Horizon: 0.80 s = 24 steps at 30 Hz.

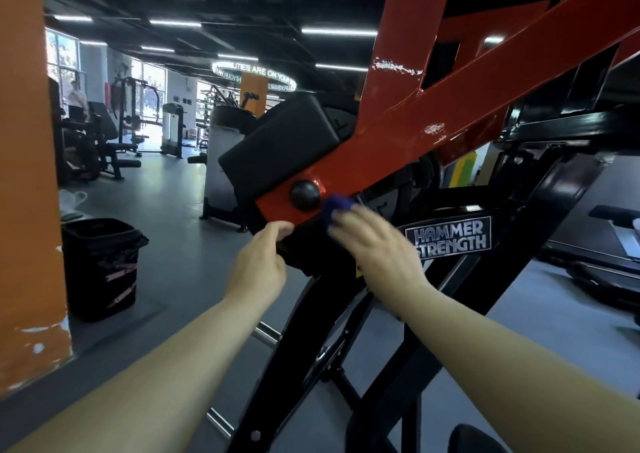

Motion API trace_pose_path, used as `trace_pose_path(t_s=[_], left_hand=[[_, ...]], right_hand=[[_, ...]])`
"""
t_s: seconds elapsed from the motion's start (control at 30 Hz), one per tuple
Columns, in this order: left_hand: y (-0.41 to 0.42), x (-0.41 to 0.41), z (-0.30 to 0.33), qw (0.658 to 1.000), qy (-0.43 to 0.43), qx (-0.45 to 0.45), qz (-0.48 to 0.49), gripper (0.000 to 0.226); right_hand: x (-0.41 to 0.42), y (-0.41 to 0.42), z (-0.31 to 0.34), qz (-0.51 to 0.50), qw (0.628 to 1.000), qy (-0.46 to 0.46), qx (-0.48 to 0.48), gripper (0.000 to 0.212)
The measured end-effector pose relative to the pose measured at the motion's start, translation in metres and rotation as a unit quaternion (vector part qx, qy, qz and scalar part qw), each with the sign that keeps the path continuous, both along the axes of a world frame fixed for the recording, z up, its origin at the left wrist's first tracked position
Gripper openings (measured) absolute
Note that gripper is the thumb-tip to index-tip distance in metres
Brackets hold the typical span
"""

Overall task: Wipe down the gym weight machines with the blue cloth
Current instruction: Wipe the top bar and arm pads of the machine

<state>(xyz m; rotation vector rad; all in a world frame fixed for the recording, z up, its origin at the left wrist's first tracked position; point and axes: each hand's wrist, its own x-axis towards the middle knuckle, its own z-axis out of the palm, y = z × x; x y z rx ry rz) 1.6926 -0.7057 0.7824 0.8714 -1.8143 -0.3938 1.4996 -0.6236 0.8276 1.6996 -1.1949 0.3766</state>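
A red and black weight machine (426, 120) fills the middle and right of the head view, with a black pad (280, 140) and a round black knob (304, 195) on its red arm. My right hand (372, 244) holds a bunched blue cloth (337, 206) against the lower edge of the red arm, just right of the knob. Most of the cloth is hidden under the fingers. My left hand (261, 262) grips the black part below the red arm's end, its fingers curled round the edge.
An orange pillar (27, 175) stands close on the left, with a black bin (102, 265) beside it on the grey floor. More gym machines (114, 133) stand at the back left. A black bench (613, 220) is at the right edge.
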Motion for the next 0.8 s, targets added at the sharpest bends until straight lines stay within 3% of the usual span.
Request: trace_pose_path(t_s=[0.07, 0.1, 0.2, 0.23, 0.37, 0.4, 0.5, 0.57, 0.6, 0.67, 0.73, 0.8], left_hand=[[0.004, -0.002, 0.000, 1.000, -0.002, -0.001, 0.012, 0.061], [0.006, -0.002, 0.000, 1.000, -0.006, 0.002, 0.012, 0.060], [0.006, 0.001, 0.005, 0.999, -0.042, 0.011, 0.004, 0.052], [0.006, 0.003, 0.012, 0.999, -0.046, 0.000, 0.013, 0.049], [0.019, 0.003, 0.065, 0.984, -0.014, -0.169, 0.061, 0.045], [0.022, -0.001, 0.080, 0.978, -0.023, -0.201, 0.053, 0.046], [0.026, -0.013, 0.118, 0.974, -0.068, -0.216, 0.027, 0.047], [0.023, -0.016, 0.139, 0.969, -0.089, -0.232, 0.011, 0.046], [0.021, -0.018, 0.148, 0.964, -0.099, -0.245, 0.003, 0.046], [0.019, -0.024, 0.163, 0.958, -0.122, -0.260, -0.015, 0.048], [0.021, -0.037, 0.172, 0.954, -0.137, -0.266, -0.025, 0.052], [0.026, -0.051, 0.179, 0.950, -0.138, -0.278, -0.028, 0.055]], right_hand=[[0.010, -0.006, -0.004, -0.021, 0.996, -0.085, -0.036, 0.045], [0.015, -0.008, -0.014, -0.011, 0.997, -0.080, -0.021, 0.044], [0.014, -0.001, -0.038, 0.051, 0.993, 0.046, 0.092, 0.035], [0.011, 0.002, -0.029, 0.063, 0.993, 0.053, 0.085, 0.033], [0.003, 0.008, 0.057, 0.064, 0.986, -0.130, -0.086, 0.035], [0.005, 0.006, 0.076, 0.050, 0.988, -0.121, -0.084, 0.040], [-0.014, 0.004, 0.106, 0.028, 0.995, 0.090, 0.045, 0.045], [-0.040, 0.018, 0.134, 0.006, 0.990, 0.135, 0.047, 0.043], [-0.052, 0.025, 0.149, 0.001, 0.994, 0.105, 0.014, 0.040], [-0.064, 0.036, 0.164, -0.006, 0.996, -0.063, -0.061, 0.049], [-0.054, 0.033, 0.155, -0.008, 0.974, -0.194, -0.116, 0.053], [-0.042, 0.029, 0.141, 0.009, 0.989, -0.125, -0.082, 0.039]])
